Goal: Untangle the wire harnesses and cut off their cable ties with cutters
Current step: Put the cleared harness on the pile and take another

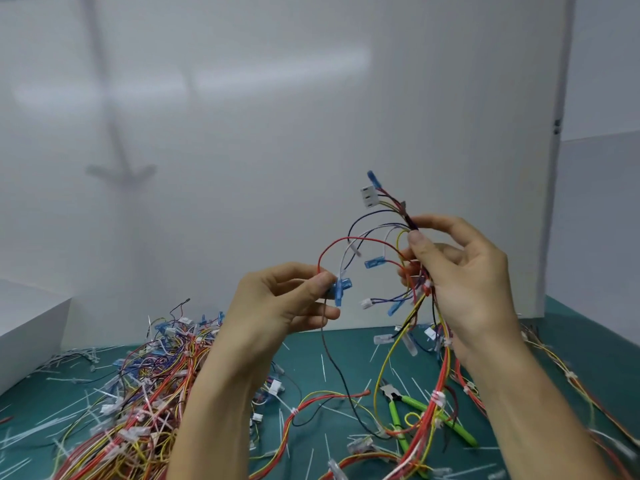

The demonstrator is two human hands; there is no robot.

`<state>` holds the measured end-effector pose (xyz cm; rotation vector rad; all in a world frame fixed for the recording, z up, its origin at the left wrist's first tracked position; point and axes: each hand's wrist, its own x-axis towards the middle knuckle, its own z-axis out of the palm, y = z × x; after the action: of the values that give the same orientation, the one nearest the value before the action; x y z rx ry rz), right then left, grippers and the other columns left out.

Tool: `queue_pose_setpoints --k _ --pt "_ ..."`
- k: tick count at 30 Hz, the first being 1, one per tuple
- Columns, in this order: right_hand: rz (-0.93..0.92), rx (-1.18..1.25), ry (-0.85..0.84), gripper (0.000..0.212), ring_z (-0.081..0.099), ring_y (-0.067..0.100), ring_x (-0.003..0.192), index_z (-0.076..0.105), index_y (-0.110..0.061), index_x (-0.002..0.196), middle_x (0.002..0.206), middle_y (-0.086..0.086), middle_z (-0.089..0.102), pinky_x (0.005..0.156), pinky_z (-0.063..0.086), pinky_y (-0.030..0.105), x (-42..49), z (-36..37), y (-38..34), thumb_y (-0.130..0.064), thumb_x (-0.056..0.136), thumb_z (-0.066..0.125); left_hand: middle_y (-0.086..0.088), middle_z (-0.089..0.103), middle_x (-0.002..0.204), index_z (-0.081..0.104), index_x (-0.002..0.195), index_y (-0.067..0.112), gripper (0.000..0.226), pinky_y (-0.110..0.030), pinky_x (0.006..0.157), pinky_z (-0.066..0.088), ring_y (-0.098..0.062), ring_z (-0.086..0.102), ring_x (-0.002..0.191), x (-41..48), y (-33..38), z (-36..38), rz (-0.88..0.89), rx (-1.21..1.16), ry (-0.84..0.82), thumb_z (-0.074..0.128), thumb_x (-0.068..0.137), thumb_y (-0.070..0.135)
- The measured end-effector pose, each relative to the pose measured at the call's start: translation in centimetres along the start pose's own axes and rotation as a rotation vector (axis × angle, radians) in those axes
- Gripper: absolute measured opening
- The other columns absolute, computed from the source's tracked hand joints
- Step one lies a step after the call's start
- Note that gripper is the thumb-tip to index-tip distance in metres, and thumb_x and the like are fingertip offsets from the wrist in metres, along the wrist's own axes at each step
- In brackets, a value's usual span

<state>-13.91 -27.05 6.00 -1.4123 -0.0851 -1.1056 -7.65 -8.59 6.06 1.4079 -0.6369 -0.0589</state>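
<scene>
1. Left hand (277,301): thumb and forefinger are pressed together on a blue terminal (341,289). The other fingers curl loosely beneath the pinch.
2. Right hand (460,278): I see thumb and forefinger closed on the harness (445,362) at the top of the grip, with the lower fingers wrapped round the same bundle.
3. Harness position: it is held in the air between the two grips. Red, white, purple and yellow leads arc from the right grip across to the left pinch. A white connector (367,196) stands above the right grip. The trunk hangs down from the right palm and carries a white tie (437,397) below it.
4. Cutters (415,407): green-handled, lying on the mat (346,344) below the right grip, partly crossed by the hanging trunk. Neither hand touches them.
5. Pile (145,386): more tangled harnesses lie on the mat below and left of the left grip.
6. Offcuts (323,367): thin white strips lie scattered over the mat under both grips.
</scene>
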Motion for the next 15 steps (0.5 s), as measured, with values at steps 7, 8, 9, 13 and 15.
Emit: queue_pose_setpoints --k 7,8,9,13,15 --pt "0.01 0.031 0.112 0.013 0.062 0.009 0.052 0.066 -0.023 0.092 0.067 -0.002 0.071 0.046 0.049 0.02 0.5 -0.7 -0.2 -0.012 0.095 0.064 -0.007 0.077 0.087 0.074 0.093 0.012 0.019 -0.026 0.068 0.058 -0.014 0.071 0.074 0.7 -2.0 -1.0 -0.13 0.354 -0.092 0.058 0.095 0.003" --pt "-0.006 0.017 0.132 0.012 0.063 0.009 0.053 0.066 -0.024 0.092 0.069 -0.003 0.072 0.046 0.049 0.02 0.6 -0.9 -0.3 -0.012 0.095 0.064 -0.005 0.077 0.088 0.074 0.092 0.014 0.015 -0.03 0.074 0.058 -0.015 0.071 0.078 1.2 -3.2 -1.2 -0.145 0.563 -0.082 0.061 0.094 0.007" --pt "-0.023 0.002 0.148 0.012 0.064 0.008 0.054 0.066 -0.025 0.092 0.071 -0.003 0.073 0.046 0.049 0.02 0.6 -1.1 -0.4 -0.013 0.095 0.065 -0.003 0.076 0.091 0.073 0.092 0.016 0.01 -0.033 0.08 0.058 -0.016 0.07 0.084 1.6 -4.5 -1.4 -0.165 0.8 -0.087 0.064 0.092 0.013" --pt "-0.071 -0.053 0.168 0.01 0.065 0.007 0.057 0.067 -0.027 0.093 0.075 -0.004 0.074 0.048 0.049 0.018 0.8 -1.5 -0.4 -0.017 0.094 0.066 -0.009 0.073 0.108 0.075 0.101 0.014 0.022 -0.037 0.091 0.055 -0.023 0.068 0.099 2.1 -9.8 -1.7 -0.435 1.257 -0.344 0.063 0.089 0.029" --pt "-0.069 -0.066 0.161 0.009 0.066 0.008 0.058 0.068 -0.027 0.093 0.075 -0.004 0.074 0.048 0.049 0.019 0.8 -1.5 -0.4 -0.018 0.094 0.067 -0.01 0.071 0.112 0.074 0.105 0.012 0.027 -0.038 0.094 0.054 -0.025 0.067 0.104 1.9 -11.6 -1.8 -0.546 1.317 -0.428 0.063 0.088 0.03"
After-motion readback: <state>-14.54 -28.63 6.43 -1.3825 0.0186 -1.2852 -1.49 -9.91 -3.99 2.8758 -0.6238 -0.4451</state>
